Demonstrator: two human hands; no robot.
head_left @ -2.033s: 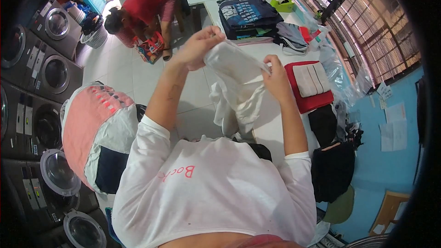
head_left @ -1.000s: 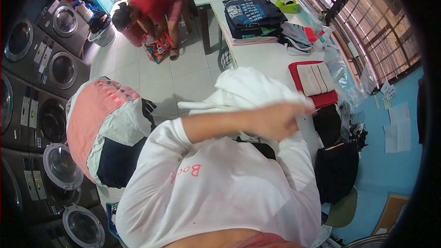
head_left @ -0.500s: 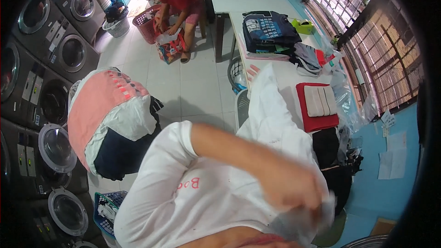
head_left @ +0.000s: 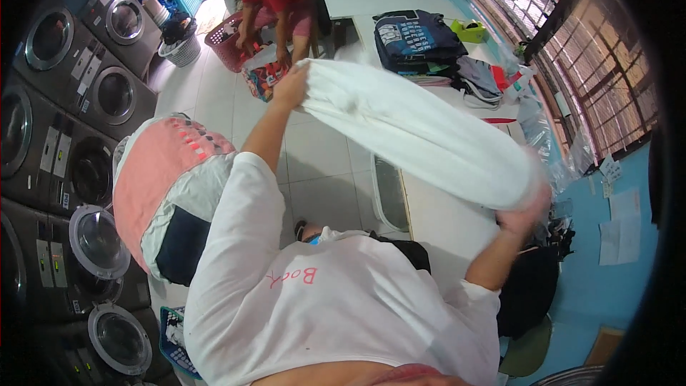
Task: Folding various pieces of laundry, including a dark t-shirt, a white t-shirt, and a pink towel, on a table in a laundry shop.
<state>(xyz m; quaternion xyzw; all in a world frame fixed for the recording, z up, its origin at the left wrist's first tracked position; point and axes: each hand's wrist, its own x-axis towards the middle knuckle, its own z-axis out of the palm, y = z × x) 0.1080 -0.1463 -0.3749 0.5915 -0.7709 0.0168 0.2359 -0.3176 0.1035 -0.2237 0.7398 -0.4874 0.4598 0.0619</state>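
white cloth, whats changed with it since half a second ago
The left hand swung from the person's right side up and left, gripping one end of the white cloth. The cloth, earlier close to the body, now stretches out to the right hand. The dark folded stack and pink-and-white bundle stayed put.

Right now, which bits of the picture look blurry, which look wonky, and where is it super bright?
In the head view, the white cloth is smeared at its right end; in the head view, the washing machines slant near the dark rim; also there, the floor patch by the doorway glares.
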